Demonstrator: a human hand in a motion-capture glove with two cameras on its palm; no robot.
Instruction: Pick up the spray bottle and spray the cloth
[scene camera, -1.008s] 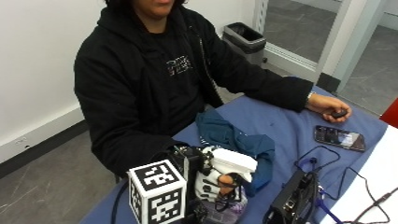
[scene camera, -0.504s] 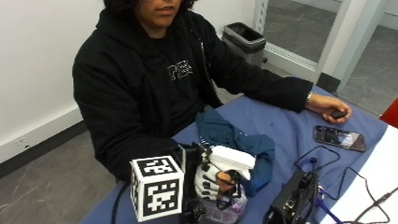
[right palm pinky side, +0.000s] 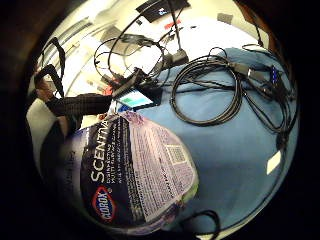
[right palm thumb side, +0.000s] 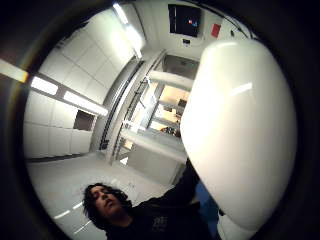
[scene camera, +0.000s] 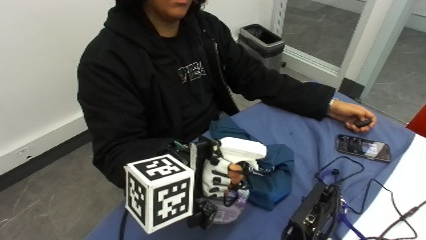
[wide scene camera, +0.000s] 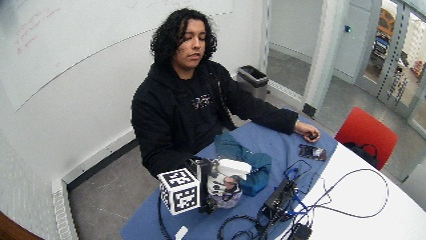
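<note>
Bottle (scene camera: 229, 190) upright at the near end of the blue counter (scene camera: 306, 135), my gloved right hand (scene camera: 214, 175) wrapped around its neck below the white trigger head (scene camera: 243, 148), fingers (scene camera: 234, 176) curled on it. Its base appears to be at or just above the counter; I cannot tell whether it touches. Teal cloth (scene camera: 269, 170) lies bunched just beside the bottle, on the side away from my body. My bare left hand (scene camera: 353, 116) rests at the far end of the counter, closed around a small dark object, with a phone (scene camera: 363, 147) lying flat near it. From the little-finger side of the palm, the bottle's purple label (right palm pinky side: 135, 175) fills much of the view, with coiled black cables (right palm pinky side: 210, 90) on the counter beyond. From the thumb side, the white head (right palm thumb side: 240, 130) looms close.
</note>
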